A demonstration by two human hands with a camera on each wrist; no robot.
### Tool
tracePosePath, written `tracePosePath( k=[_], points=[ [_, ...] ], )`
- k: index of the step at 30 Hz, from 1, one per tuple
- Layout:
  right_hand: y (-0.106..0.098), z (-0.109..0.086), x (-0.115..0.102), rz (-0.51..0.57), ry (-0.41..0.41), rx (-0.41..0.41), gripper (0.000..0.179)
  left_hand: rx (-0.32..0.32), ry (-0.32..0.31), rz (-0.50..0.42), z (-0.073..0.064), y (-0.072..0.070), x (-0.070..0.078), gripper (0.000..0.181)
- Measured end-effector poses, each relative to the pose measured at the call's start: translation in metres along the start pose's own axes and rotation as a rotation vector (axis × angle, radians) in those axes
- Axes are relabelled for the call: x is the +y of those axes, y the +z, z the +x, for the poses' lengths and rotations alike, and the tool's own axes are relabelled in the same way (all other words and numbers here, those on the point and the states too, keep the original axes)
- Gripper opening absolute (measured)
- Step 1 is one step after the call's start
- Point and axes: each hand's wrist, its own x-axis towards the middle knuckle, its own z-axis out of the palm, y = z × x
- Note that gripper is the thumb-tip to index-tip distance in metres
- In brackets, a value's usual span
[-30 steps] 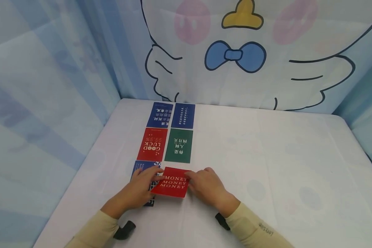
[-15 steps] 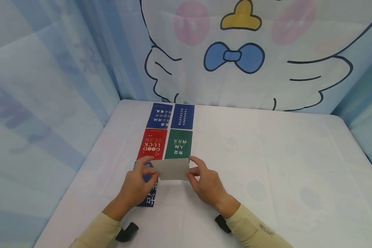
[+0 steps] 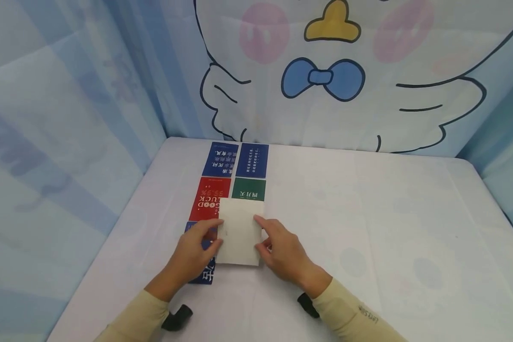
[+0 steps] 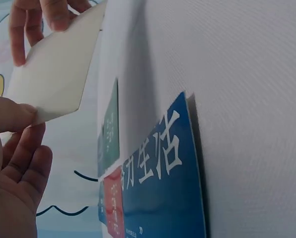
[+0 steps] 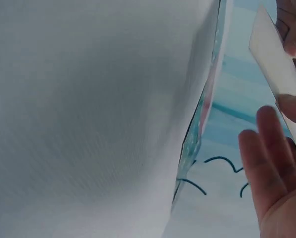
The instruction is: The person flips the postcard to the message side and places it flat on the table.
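A card (image 3: 241, 232) is held up off the table, its plain cream back toward the head camera. My left hand (image 3: 191, 248) pinches its left edge between thumb and fingers. The opposite edge is pinched by my right hand (image 3: 284, 251). In the left wrist view the card (image 4: 58, 74) stands away from the tablecloth. The right wrist view shows it (image 5: 273, 57) nearly edge-on. Beneath, it covers part of a green card (image 3: 249, 186) and of a red GOOD LUCK card (image 3: 202, 206). A blue card (image 3: 206, 274) lies partly hidden under my left hand.
Two more blue cards, the left one (image 3: 219, 159) and the right one (image 3: 252, 160), lie at the table's back edge. White cloth covers the table (image 3: 367, 228). A patterned curtain (image 3: 320, 109) rises behind it, and another (image 3: 68, 156) at the left.
The card showed its red MONEY face at first. Both hands have tipped it over, so its blank back now faces the head camera, and it overlaps the green and red cards in view.
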Motion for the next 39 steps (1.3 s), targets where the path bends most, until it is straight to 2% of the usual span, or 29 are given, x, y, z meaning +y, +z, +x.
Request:
tracePosePath(
  k=[5,12,15,21,27,33,39],
  points=[
    [-0.004,0.004,0.000,-0.064,0.067,-0.081,0.062,-0.098,-0.038,0.058,0.002,0.002,-0.002,0.058],
    [-0.002,0.007,0.003,-0.042,0.193,-0.242,0.055,-0.248,-0.086,0.212,0.005,0.004,-0.004,0.059],
    [0.002,0.008,0.005,-0.034,0.213,-0.295,0.055,-0.306,-0.102,0.264,0.005,0.006,-0.006,0.060],
    [0.005,0.011,0.007,-0.038,0.225,-0.375,0.058,-0.352,-0.130,0.271,0.004,0.009,-0.010,0.061],
    [0.007,0.016,0.008,-0.038,0.249,-0.413,0.058,-0.397,-0.159,0.292,0.007,0.012,-0.013,0.060],
    [0.010,0.016,0.008,-0.049,0.291,-0.458,0.059,-0.461,-0.141,0.324,0.007,0.013,-0.014,0.061],
    [0.012,0.016,0.008,-0.055,0.286,-0.485,0.059,-0.496,-0.125,0.346,0.007,0.011,-0.013,0.061]
  ],
)
